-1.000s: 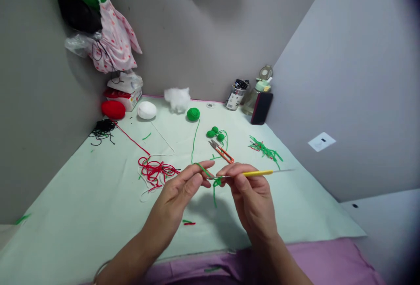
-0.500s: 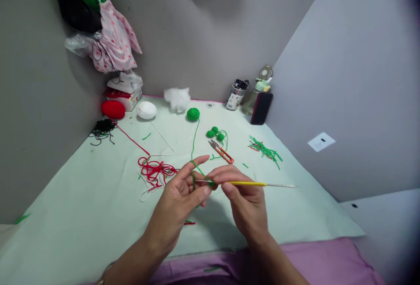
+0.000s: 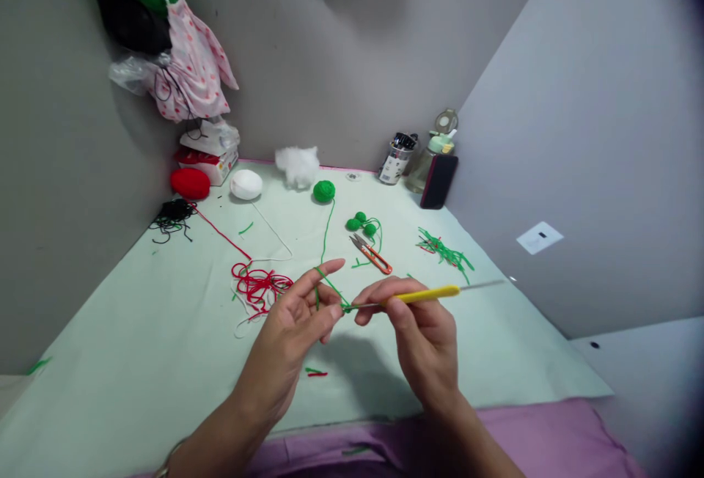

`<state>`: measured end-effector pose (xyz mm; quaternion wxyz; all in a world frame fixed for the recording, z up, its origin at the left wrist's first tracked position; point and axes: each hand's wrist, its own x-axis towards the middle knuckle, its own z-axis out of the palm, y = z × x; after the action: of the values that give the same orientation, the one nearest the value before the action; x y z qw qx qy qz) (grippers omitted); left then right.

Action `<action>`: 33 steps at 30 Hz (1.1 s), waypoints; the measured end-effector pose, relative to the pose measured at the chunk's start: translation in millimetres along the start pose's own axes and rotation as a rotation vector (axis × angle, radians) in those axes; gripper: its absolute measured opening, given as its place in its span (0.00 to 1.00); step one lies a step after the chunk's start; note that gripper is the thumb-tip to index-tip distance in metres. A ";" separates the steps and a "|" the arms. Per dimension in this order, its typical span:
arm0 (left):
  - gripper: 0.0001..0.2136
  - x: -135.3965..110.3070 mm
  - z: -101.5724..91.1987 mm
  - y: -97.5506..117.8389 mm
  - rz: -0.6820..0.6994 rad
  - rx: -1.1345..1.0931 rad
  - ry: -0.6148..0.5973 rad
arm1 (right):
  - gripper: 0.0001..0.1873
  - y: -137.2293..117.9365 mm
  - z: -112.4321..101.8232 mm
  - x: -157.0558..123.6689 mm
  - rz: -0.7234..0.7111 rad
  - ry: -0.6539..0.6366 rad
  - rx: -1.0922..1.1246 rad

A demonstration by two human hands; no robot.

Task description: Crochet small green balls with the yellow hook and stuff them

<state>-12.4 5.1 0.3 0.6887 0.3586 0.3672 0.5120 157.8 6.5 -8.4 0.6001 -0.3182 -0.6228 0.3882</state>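
- Your right fingers [image 3: 385, 289] are holding the hook [image 3: 429, 294], its back end now tipping up.
- Your left fingers [image 3: 324, 320] are pinching the knot [image 3: 346, 308], so the yarn [image 3: 332, 287] is stretching straight.

No legible text; container label [image 3: 392, 169] too small to read.

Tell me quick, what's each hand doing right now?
Left hand: closed, pinching green yarn.
Right hand: closed, holding the yellow-handled hook.
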 end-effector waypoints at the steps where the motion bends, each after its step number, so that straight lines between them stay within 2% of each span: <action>1: 0.22 0.2 -0.5 -1.1 0.014 0.018 0.013 | 0.11 -1.6 0.0 -1.4 -0.074 -0.015 -0.103; 6: 0.26 -1.0 -1.1 -6.1 0.039 0.036 0.059 | 0.15 -3.2 2.0 -7.9 -0.515 -0.149 -0.666; 8: 0.31 -1.3 -0.4 -5.5 -0.028 -0.054 0.015 | 0.15 -3.1 2.8 -9.0 -0.594 -0.158 -0.794; 10: 0.32 -1.0 0.0 -3.4 -0.127 -0.157 -0.036 | 0.15 -3.4 2.8 -8.5 -0.531 -0.120 -0.716; 12: 0.30 -0.5 0.0 -1.2 -0.185 -0.217 -0.052 | 0.14 -3.6 2.4 -6.3 -0.368 -0.024 -0.470; 14: 0.26 -0.1 -0.2 0.1 -0.169 -0.213 -0.032 | 0.12 -3.5 2.6 -2.9 -0.212 0.036 -0.222; 16: 0.23 0.0 0.2 -0.2 -0.122 -0.165 -0.016 | 0.10 -3.2 4.3 0.7 -0.128 0.037 -0.109; 21: 0.19 -0.5 3.2 -4.0 -0.030 -0.074 -0.045 | 0.11 -3.3 11.3 1.2 -0.122 0.019 -0.145; 24: 0.19 -0.3 5.5 -6.1 -0.006 -0.086 0.022 | 0.16 -1.4 11.5 -4.8 -0.215 0.006 -0.341; 26: 0.20 0.4 6.3 -7.1 -0.048 -0.163 0.043 | 0.19 0.9 9.3 -7.9 -0.347 -0.041 -0.508; 28: 0.21 1.2 5.6 -7.7 -0.143 -0.266 0.009 | 0.20 2.8 5.7 -8.3 -0.389 -0.040 -0.554; 31: 0.17 1.9 3.1 -7.9 -0.232 -0.365 -0.026 | 0.14 3.9 0.7 -3.9 -0.213 0.095 -0.321; 33: 0.16 1.7 2.5 -8.0 -0.206 -0.365 -0.015 | 0.11 4.3 -0.5 -0.1 -0.077 0.139 -0.096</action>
<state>-6.3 4.7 -5.7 0.7937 0.1920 0.2980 0.4943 158.0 8.6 -12.1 0.6403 -0.3486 -0.6094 0.3116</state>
